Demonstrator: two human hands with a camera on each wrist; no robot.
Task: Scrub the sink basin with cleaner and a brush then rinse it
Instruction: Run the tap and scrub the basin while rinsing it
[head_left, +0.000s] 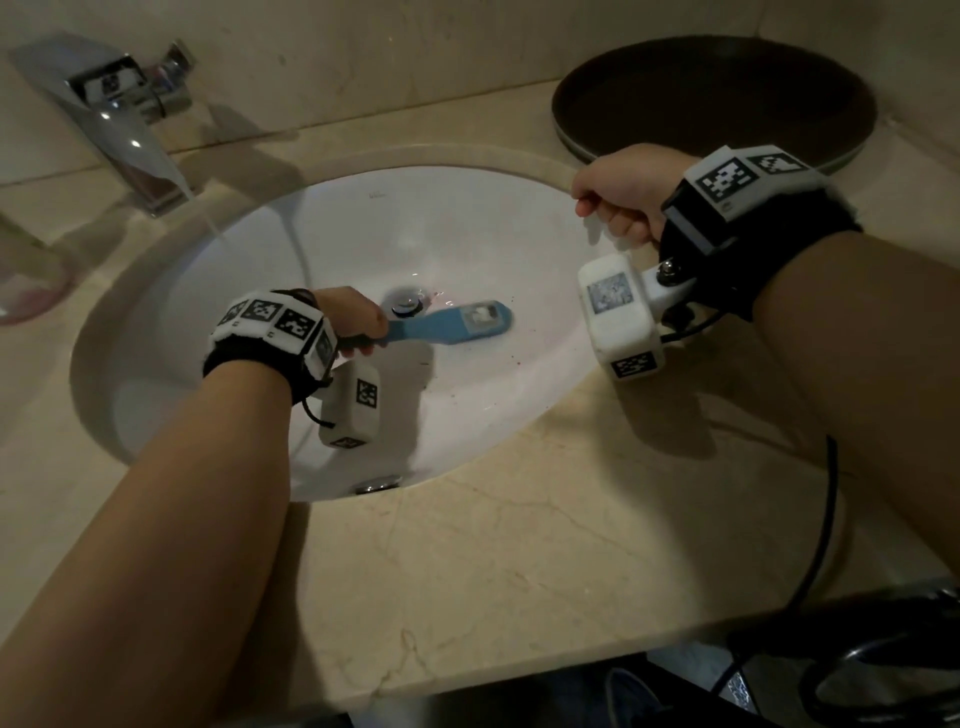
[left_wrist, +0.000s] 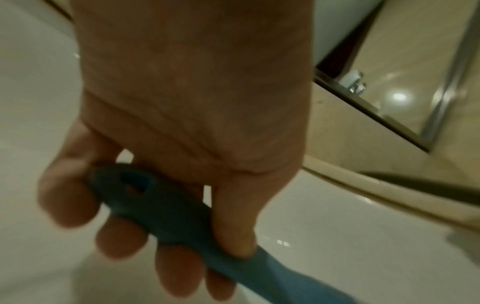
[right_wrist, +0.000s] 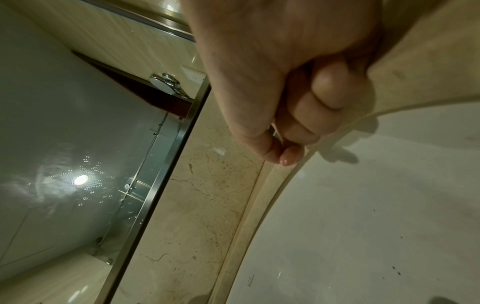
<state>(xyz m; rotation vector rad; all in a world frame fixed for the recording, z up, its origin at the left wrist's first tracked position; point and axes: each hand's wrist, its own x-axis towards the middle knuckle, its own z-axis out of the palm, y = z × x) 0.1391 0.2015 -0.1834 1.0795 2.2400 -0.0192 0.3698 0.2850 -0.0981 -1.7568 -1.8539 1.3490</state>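
a: start at the left — what's there?

b: a chrome faucet (head_left: 130, 135) on the counter (head_left: 493, 561), water running from its spout down into the white sink basin (head_left: 260, 270).

a: and the left arm?

b: it reaches forward and down into the basin, wrist dipped. the left hand (head_left: 353, 322) is wrapped round the handle of the blue brush (head_left: 452, 325); in the left wrist view the fingers (left_wrist: 122, 238) curl under the handle and the thumb presses on top.

a: where does the brush sit?

b: head down on the basin floor, just right of the drain (head_left: 405, 304), handle pointing back to the left hand.

a: the right side?

b: the right arm comes in level over the counter. the right hand (head_left: 621, 195) is clenched in a fist at the basin's right rim — nothing held, thumb against the curled fingers (right_wrist: 330, 90). behind it, a dark round tray (head_left: 711, 98) lies on the counter.
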